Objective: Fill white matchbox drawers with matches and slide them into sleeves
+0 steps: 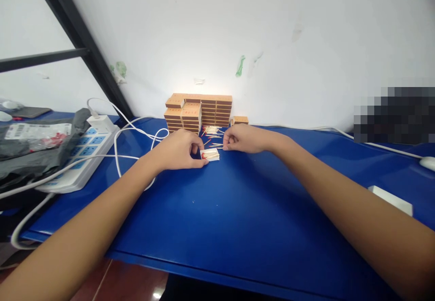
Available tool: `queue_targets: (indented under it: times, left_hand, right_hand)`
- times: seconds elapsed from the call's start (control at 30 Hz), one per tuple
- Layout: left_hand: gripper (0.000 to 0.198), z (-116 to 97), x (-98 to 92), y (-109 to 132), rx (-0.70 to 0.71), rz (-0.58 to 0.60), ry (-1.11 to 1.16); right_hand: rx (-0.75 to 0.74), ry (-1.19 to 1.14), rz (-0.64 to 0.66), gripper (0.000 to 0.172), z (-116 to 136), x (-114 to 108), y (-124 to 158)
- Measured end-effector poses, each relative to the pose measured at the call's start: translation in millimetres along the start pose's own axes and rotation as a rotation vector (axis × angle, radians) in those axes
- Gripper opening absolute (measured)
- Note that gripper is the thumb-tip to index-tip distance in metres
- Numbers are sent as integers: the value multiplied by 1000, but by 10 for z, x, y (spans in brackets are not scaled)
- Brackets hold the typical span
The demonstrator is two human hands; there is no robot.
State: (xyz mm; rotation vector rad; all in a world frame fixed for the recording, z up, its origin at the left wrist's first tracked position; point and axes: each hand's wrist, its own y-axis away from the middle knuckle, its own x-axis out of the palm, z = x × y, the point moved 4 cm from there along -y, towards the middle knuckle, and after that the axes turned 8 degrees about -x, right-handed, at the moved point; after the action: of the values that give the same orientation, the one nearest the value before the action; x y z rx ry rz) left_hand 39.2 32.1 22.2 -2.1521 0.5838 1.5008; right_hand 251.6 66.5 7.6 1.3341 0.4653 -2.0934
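My left hand [181,150] grips the left end of a small white matchbox tray [214,158] between thumb and fingers. Several red-tipped matches [210,155] lie in the tray, their heads toward that hand. Just to the right, my right hand [243,138] is closed in a pinch at the plain ends of matches [216,145] on the table. Behind the tray is a loose pile of more matches [212,130]. Stacked matchboxes [216,110] with orange-brown tops stand against the wall, and a single matchbox [240,120] sits behind my right hand.
On the left of the blue table [217,228], a white power strip [83,149] lies among looping white cables [117,156] and a dark plastic bag [20,151]. A white box [390,200] is partly behind my right forearm. A black metal frame [84,42] slants along the left.
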Motion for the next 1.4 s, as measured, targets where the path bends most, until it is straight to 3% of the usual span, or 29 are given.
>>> queue_targets:
  times: [0.33,0.63,0.73,0.9,1.07,1.23,1.4]
  left_hand:
    - [25,-21,-10,3,4,4,-11]
    - [27,1,-7,-4,-4,2,-23]
    - [27,6,-11,-5,-6,-9,-24]
    - [26,10,-18,-2,-12,-7,-29]
    - [25,-23,-25,10,11,7,9]
    - [24,-54,-19,24,23,36,70]
    - [22,-60,-13,31,13,41,87]
  right_hand:
    - [-94,52,-174,5,139,102,-94]
    - [-64,53,-147,12,161,50,-77]
    - [-92,36,-175,11,246,-9,-49]
    - [-142,-7,-92,12,434,79,-38]
    - [-221,-50,-287,22,351,181,-109]
    - [-328,-20,-210,28,261,285,-162]
    - [-241,-3,-132,22,226,187,-112]
